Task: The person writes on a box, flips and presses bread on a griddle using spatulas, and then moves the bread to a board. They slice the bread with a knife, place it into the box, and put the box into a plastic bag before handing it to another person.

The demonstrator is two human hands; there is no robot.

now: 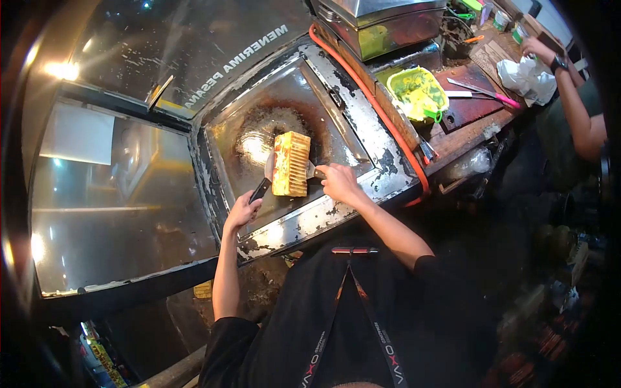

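Note:
A browned block of sliced bread (292,164) stands on the metal griddle (259,213), its slices side by side. My left hand (244,210) is closed on the black handle of a spatula (261,187), whose blade lies against the bread's left side. On the other side, my right hand (339,182) grips a second spatula (312,172), its blade by the bread's right face. The lower edges of both blades are partly hidden by the bread.
An orange hose (369,97) runs along the griddle's right edge. Beyond it are a green basin (417,92) with yellow spread, a pink-handled knife (485,92) and a metal box (388,26). Another person's hand (538,49) is near a white plastic bag (525,79). Glass panels (123,207) stand left.

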